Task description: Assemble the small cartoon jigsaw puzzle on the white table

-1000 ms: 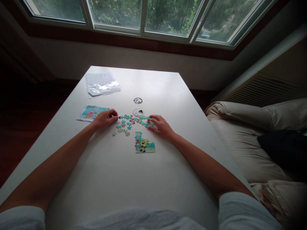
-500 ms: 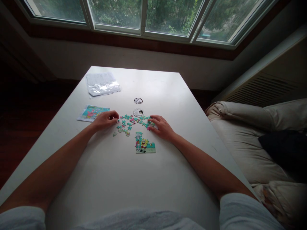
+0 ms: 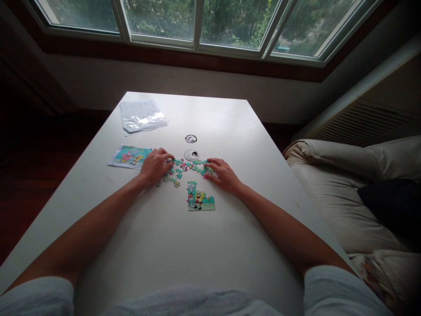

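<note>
Loose jigsaw pieces point(image 3: 179, 171), mostly teal with some pink and yellow, lie scattered in the middle of the white table point(image 3: 184, 250). Over the left end of this scatter, my left hand point(image 3: 155, 166) rests with fingers apart, touching pieces and covering some of them. My right hand point(image 3: 224, 175) lies at the opposite end, fingers spread and fingertips on pieces there; nothing is visibly gripped. Nearer to me sits a joined L-shaped puzzle section point(image 3: 199, 200), showing a yellow square cartoon figure beside a taller one.
A picture packet point(image 3: 130, 156) with cartoon figures lies left of my left hand. Farther back are papers with a clear plastic sleeve point(image 3: 144, 116). Two round table inserts point(image 3: 191, 154) sit beyond the pieces. A beige sofa point(image 3: 324, 193) stands along the right side.
My left hand has moved right, from the edge of the scattered pieces to over them, and its curled fingers have straightened. My right hand stays almost where it was.
</note>
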Available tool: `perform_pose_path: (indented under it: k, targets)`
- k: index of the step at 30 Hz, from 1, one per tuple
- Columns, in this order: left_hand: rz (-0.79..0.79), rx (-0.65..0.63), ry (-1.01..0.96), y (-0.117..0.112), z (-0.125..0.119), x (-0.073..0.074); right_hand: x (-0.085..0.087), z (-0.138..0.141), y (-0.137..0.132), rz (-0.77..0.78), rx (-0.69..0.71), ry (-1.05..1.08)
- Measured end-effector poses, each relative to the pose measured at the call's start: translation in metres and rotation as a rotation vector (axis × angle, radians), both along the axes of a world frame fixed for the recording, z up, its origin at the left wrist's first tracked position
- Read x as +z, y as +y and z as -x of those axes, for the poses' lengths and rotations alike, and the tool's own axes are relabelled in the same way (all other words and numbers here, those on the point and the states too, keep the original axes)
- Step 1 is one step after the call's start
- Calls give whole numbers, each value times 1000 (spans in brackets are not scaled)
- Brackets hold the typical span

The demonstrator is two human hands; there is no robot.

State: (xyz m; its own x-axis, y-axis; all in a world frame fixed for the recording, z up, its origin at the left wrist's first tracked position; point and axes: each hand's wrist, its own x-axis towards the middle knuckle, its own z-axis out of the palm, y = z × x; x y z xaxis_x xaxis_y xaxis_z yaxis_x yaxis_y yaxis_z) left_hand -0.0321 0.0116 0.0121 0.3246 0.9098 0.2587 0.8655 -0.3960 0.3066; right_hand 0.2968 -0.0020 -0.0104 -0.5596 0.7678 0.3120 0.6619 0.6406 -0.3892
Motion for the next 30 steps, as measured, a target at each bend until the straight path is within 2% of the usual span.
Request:
perform_pose_path:
  k: [9, 19, 24, 30]
  targets:
    - [-23, 11, 41, -13, -9, 8, 2, 1, 0, 2, 2, 3]
    - [-20, -66, -18, -11, -8, 0, -1, -1, 1, -10, 10, 19]
    - [-77, -30, 26, -13, -6, 2, 1, -3, 1, -4, 16, 18]
    - [-56, -91, 6, -13, -8, 5, 3, -3, -1, -4, 15, 15]
